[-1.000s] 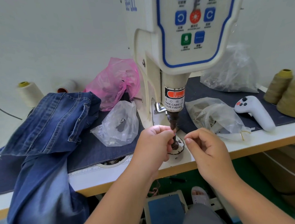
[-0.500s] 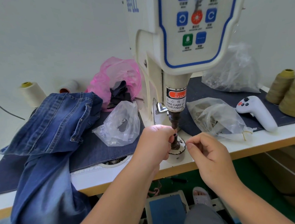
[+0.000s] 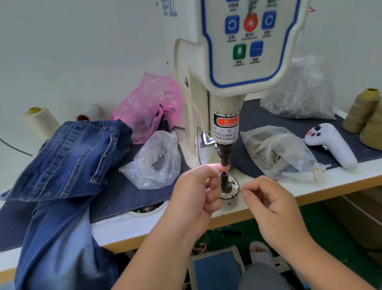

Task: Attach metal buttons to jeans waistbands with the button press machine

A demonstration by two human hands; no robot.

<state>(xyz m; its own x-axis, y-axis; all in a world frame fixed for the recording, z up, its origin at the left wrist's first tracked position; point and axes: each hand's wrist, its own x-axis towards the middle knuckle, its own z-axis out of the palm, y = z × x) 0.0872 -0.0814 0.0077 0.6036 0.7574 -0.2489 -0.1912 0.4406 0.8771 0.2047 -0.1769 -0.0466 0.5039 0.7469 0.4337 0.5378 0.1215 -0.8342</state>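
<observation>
Two hands: both at the press (image 3: 235,56), one on each side of its lower die (image 3: 225,183).
Left grip: left hand (image 3: 195,196) has curled fingers with the fingertips drawn together at the gap between the punch (image 3: 224,154) and the die; forefinger and thumb look pinched on something small, but what it is cannot be told.
Right grip: right hand (image 3: 271,203) is loosely curled, thumb against forefinger, just right of the die's base and apart from it; whether it holds anything cannot be told.
Jeans (image 3: 68,163): well left of the left grip, heaped on the desk (image 3: 325,183) and hanging over its front edge; not under the punch.
Bags: a clear bag (image 3: 155,163) just behind and left of the left grip, a pink bag (image 3: 150,104) further back; another clear bag (image 3: 277,154) behind the right grip.
Remote (image 3: 331,144): white, well right of the right grip.
</observation>
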